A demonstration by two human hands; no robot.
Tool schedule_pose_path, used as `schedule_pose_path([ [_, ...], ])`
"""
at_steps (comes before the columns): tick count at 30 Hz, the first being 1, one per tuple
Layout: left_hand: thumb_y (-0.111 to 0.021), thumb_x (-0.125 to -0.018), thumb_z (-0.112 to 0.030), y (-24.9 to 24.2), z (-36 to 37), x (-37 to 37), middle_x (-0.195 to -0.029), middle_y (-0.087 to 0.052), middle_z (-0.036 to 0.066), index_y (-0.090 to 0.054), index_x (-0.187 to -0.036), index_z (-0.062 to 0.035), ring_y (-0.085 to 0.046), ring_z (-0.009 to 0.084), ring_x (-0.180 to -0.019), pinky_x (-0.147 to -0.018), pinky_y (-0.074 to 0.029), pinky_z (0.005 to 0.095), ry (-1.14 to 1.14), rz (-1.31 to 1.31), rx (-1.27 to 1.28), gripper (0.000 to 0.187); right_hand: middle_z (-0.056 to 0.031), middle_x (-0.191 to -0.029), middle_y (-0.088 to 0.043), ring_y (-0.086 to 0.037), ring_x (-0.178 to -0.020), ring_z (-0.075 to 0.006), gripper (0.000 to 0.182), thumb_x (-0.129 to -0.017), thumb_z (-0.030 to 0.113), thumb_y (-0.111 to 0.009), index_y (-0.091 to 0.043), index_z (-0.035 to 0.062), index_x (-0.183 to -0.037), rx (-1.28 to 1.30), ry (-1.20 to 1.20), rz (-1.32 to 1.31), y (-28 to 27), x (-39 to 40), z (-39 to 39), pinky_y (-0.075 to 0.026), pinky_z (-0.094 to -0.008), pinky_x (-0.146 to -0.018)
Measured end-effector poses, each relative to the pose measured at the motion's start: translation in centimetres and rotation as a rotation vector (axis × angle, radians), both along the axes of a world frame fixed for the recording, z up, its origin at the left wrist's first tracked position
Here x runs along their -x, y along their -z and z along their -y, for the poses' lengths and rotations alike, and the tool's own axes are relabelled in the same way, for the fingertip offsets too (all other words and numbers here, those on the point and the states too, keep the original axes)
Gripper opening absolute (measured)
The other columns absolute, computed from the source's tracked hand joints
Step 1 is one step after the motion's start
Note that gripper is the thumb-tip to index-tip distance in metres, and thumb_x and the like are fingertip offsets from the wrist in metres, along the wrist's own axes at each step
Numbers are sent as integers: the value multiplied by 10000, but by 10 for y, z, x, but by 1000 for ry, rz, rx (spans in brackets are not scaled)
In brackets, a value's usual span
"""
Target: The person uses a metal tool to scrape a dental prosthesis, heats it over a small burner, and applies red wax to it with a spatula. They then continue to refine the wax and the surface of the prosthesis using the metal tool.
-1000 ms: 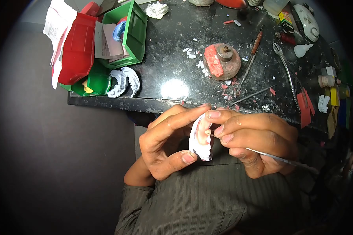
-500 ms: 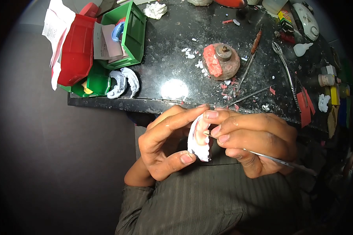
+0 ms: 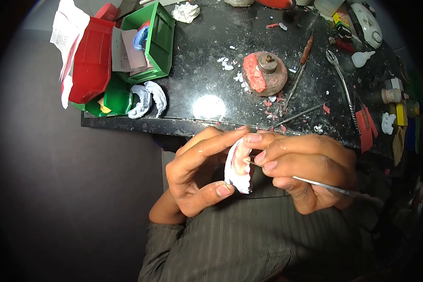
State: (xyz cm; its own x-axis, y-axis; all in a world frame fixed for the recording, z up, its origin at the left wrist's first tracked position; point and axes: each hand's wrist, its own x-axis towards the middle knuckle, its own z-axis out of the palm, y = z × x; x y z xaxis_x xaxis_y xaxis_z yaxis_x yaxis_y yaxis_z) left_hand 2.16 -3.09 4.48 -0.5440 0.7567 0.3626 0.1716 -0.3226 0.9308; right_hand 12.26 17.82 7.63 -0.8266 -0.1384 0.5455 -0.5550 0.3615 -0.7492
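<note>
A white plaster dental model (image 3: pixel 239 180) with pink wax on its inner face is held upright just past the table's front edge. My left hand (image 3: pixel 197 171) grips it between the thumb at its lower end and the fingers at its top. My right hand (image 3: pixel 310 164) pinches a thin metal tool (image 3: pixel 331 187), whose tip meets the wax near the teeth. A fingertip of the right hand also touches the top of the model. Part of the tool is hidden behind the right fingers.
A round burner (image 3: pixel 277 80) with pink wax stands on the black table (image 3: pixel 192 56). Red-handled knife (image 3: pixel 307 50), metal forceps (image 3: pixel 343 82) and pink wax sheets (image 3: pixel 365 129) lie rightward. Green bin (image 3: pixel 160 47), red bin (image 3: pixel 91 61) and grey-white casts (image 3: pixel 157 97) are leftward.
My right hand and the tool have shifted very slightly, the tool's tip still at the wax. The left hand and the model look the same.
</note>
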Motion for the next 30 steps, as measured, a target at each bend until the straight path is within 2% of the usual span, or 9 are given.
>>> schedule_pose_path([
  [18,-704,-810,-174,-2,-1,-2,-1003,-585,179,-473,-1314,188,-591,221,-912,-841,-472,342,-9,3,-3,662,-207,-905,-654,-717,-848,-334,147,-958,95,-600,-578,-47,-991,-6,27,-29,2,1,2,-612,-444,-797],
  [26,-706,-808,-182,1,3,-2,-1001,-583,178,-474,-1315,186,-594,224,-921,-818,-484,339,-2,25,8,668,-215,-926,-646,-709,-873,-328,146,-972,102,-576,-575,-39,-1009,38,-18,5,2,1,-1,-592,-467,-854],
  [28,-725,-786,-96,3,2,-4,-1030,-572,184,-435,-1352,176,-610,236,-947,-827,-508,348,-29,64,-30,692,-213,-931,-638,-705,-888,-329,146,-977,105,-566,-567,-36,-1016,98,21,-21,6,3,1,-588,-469,-866],
  [29,-725,-786,-96,3,-2,-6,-1030,-572,184,-435,-1352,176,-610,236,-947,-827,-508,348,-30,64,-30,692,-210,-937,-630,-701,-902,-330,146,-981,108,-557,-560,-33,-1023,158,61,-46,8,3,2,-585,-471,-878],
  [30,-726,-773,-42,2,-7,-8,-1066,-565,198,-412,-1369,172,-620,245,-962,-845,-518,358,-94,-13,-41,707,-206,-956,-614,-692,-931,-340,152,-988,115,-542,-545,-29,-1036,126,50,-23,5,3,-2,-581,-467,-893],
])
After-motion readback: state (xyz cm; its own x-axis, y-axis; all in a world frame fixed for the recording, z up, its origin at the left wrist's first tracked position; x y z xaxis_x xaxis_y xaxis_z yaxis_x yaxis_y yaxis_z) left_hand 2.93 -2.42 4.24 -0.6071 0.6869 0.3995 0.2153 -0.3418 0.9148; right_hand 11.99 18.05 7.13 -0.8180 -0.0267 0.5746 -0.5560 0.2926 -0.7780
